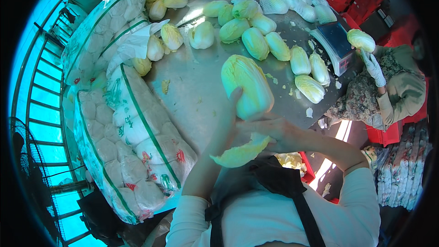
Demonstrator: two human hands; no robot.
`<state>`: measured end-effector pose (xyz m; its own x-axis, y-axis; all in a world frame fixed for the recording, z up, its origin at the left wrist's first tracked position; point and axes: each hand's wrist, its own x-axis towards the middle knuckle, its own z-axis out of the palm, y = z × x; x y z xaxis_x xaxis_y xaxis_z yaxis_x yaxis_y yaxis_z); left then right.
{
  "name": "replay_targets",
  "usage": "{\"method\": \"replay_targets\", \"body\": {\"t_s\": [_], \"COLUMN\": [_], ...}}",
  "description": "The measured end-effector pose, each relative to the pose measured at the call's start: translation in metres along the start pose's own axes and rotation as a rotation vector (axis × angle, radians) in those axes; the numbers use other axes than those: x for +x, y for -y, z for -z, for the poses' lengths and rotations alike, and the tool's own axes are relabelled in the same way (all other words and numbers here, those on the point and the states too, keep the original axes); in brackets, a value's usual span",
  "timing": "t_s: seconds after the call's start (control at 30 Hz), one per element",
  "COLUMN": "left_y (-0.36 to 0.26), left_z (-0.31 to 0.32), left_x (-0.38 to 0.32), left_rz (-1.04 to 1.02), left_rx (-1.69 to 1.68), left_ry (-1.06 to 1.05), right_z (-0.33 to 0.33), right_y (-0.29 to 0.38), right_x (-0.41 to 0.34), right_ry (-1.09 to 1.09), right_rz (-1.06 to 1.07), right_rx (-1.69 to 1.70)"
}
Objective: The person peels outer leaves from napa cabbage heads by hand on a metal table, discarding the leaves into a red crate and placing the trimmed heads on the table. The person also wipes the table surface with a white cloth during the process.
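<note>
A large napa cabbage [247,87] is held up above the metal table [192,106], its leafy top pointing away from me. My left hand [235,109] grips it from the left and below, the thumb lying along its side. At the cabbage's base is my right hand [277,132], its fingers close against the stem end. A loose yellow-green cabbage leaf [241,151] hangs from the right hand's lower fingers, in front of my apron. The fingers under the cabbage are partly hidden. Beyond it, several napa cabbages [254,43] lie in a group on the table.
Plastic bags of white-wrapped produce [137,123] line the left edge. A digital scale [334,46] stands at the right, where a gloved co-worker [394,82] holds another cabbage [361,40]. Net-sleeved cabbages [295,5] lie at the back right. A red crate [307,168] with leaves sits below.
</note>
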<state>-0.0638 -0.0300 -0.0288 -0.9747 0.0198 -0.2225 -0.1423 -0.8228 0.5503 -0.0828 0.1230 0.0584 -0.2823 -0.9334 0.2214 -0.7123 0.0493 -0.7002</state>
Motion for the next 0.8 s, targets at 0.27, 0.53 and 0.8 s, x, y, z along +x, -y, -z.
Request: {"method": "replay_targets", "body": {"t_s": [0.27, 0.53, 0.8], "left_y": [-0.031, -0.054, 0.008], "left_z": [0.002, 0.026, -0.053], "left_x": [0.017, 0.011, -0.004], "left_rz": [0.074, -0.148, -0.049], "left_rx": [-0.45, -0.206, 0.357], "left_ry": [-0.04, -0.098, -0.043], "right_z": [-0.03, -0.041, -0.015], "right_y": [-0.012, -0.047, -0.088], "right_x": [-0.033, -0.2, -0.092], "right_ry": [-0.452, -0.075, -0.632], "right_rz": [0.266, -1.06, -0.362], "right_rx": [-0.053, -0.003, 1.416]}}
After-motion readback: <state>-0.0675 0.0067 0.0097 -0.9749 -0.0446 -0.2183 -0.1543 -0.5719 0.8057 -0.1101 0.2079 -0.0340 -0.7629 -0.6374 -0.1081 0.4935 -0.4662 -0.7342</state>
